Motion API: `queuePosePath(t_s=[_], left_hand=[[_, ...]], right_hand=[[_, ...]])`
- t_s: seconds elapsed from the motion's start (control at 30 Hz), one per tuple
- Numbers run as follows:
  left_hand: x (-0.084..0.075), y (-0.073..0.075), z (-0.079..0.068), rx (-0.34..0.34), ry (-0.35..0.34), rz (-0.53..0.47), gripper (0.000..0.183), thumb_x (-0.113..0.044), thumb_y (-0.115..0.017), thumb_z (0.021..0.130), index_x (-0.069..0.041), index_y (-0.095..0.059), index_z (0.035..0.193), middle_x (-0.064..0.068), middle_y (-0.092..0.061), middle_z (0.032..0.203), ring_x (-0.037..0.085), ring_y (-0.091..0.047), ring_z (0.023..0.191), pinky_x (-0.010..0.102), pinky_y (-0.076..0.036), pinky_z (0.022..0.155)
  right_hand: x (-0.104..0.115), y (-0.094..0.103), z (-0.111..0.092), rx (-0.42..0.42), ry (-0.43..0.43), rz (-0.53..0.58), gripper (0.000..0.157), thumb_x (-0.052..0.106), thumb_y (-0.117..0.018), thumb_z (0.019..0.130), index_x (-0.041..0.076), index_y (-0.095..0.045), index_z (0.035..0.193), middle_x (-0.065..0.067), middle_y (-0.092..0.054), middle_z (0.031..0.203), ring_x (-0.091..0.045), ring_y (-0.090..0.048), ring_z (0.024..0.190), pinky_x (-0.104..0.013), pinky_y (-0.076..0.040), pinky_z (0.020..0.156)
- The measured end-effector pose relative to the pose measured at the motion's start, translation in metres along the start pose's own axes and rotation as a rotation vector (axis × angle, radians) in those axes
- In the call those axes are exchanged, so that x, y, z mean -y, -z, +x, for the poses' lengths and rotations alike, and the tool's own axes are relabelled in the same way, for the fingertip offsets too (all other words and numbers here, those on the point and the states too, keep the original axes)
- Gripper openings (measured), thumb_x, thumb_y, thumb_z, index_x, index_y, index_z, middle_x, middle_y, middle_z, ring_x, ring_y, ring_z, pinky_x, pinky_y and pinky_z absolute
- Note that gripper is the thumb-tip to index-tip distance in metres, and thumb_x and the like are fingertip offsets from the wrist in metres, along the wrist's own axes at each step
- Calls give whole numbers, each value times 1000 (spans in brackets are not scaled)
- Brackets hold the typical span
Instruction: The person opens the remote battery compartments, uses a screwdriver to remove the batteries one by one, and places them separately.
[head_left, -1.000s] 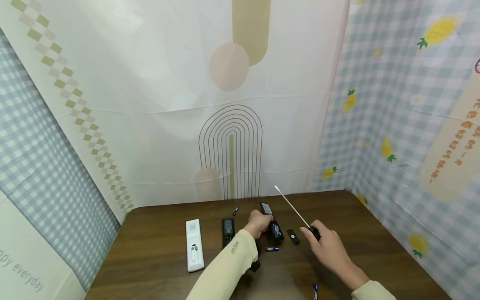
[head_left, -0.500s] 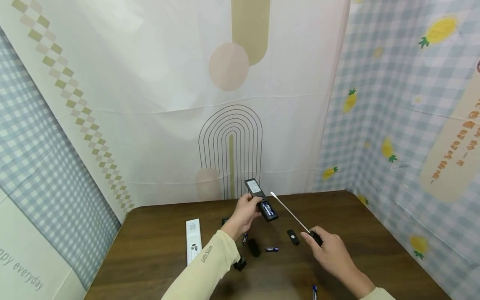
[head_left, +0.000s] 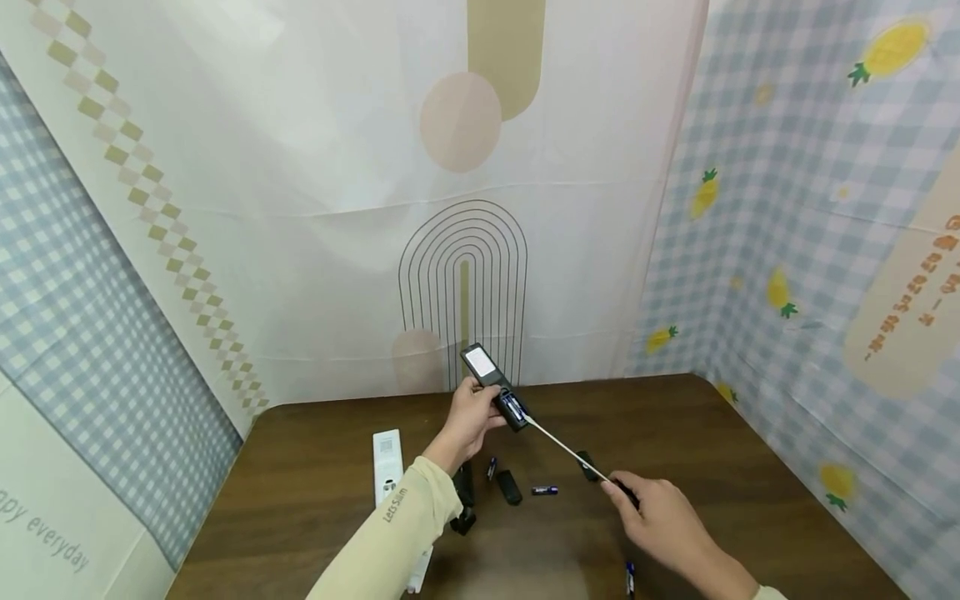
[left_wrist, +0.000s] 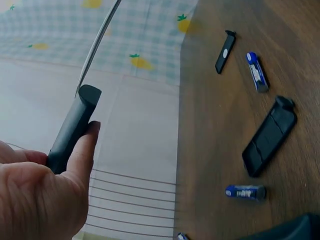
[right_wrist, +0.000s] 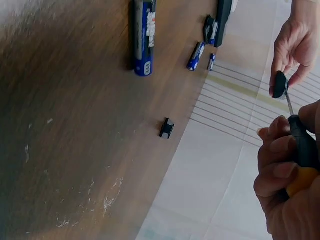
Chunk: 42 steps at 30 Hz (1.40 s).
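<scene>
My left hand [head_left: 467,421] grips a black remote control [head_left: 491,375] raised over the table, its back facing up. The remote's battery compartment is uncovered, and blue batteries [head_left: 513,406] lie in it. With my right hand [head_left: 666,518] I hold a screwdriver [head_left: 566,449] by its black and yellow handle [right_wrist: 302,142]. The long metal shaft points up and left, and its tip overlaps the compartment's lower end in the head view. From the left wrist, the remote [left_wrist: 70,132] shows edge-on between thumb and fingers, with the shaft [left_wrist: 97,45] beyond its end.
On the brown table [head_left: 300,483] lie a white remote [head_left: 386,458] and another black remote [head_left: 465,487], both partly behind my left arm. Nearby are a black battery cover [head_left: 508,487], a smaller cover [head_left: 587,465], and loose blue batteries [head_left: 544,490]. A patterned cloth [head_left: 315,292] hangs behind.
My left hand has lifted the black remote off the table and carried it up and left. The screwdriver's tip has lowered to the remote's battery compartment.
</scene>
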<state>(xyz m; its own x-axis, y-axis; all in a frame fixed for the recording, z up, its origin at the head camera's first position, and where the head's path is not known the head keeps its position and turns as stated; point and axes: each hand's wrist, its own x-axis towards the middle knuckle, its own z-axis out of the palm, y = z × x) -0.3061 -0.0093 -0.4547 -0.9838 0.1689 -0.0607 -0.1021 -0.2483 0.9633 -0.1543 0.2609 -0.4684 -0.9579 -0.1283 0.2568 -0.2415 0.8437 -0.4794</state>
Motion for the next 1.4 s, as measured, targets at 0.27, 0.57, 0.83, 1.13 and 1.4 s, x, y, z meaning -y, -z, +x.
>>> queuePosePath(t_s=[0.27, 0.57, 0.83, 1.13, 1.4], left_hand=[[0, 3, -2, 10, -47, 29, 27, -10, -48, 111, -1, -40, 135, 36, -61, 144, 39, -74, 118, 36, -66, 82], [8, 0, -13, 43, -182, 170, 32, -12, -50, 112, -2, -44, 142, 29, -64, 145, 31, -72, 118, 39, -64, 86], [13, -9, -23, 42, -364, 414, 32, -17, -53, 113, -3, -48, 142, 26, -68, 139, 39, -70, 127, 42, -60, 93], [21, -11, -24, 22, -384, 385, 32, -17, -52, 114, -9, -48, 144, 22, -65, 142, 36, -69, 130, 47, -61, 103], [22, -13, -26, 5, -366, 388, 34, -16, -51, 113, -9, -47, 147, 22, -65, 142, 36, -69, 129, 48, -60, 104]], right_hand=[[10, 6, -1, 48, -3, -19, 22, 31, -65, 108, 13, -78, 109, 16, -43, 56, 2, -28, 47, -20, -32, 49], [26, 13, 2, 113, -50, -70, 18, 31, -68, 106, 17, -76, 97, 12, -45, 56, 0, -32, 47, -21, -30, 48], [43, 17, 8, 139, -89, -112, 22, 29, -68, 106, 12, -76, 95, 6, -54, 60, -9, -43, 49, -26, -34, 50], [56, 14, 13, 149, -133, -67, 27, 27, -67, 106, 16, -66, 81, 3, -50, 58, -11, -41, 47, -25, -31, 46], [48, 7, 8, 99, -118, -82, 21, 31, -69, 105, 13, -76, 96, 7, -53, 61, -9, -42, 50, -26, -33, 49]])
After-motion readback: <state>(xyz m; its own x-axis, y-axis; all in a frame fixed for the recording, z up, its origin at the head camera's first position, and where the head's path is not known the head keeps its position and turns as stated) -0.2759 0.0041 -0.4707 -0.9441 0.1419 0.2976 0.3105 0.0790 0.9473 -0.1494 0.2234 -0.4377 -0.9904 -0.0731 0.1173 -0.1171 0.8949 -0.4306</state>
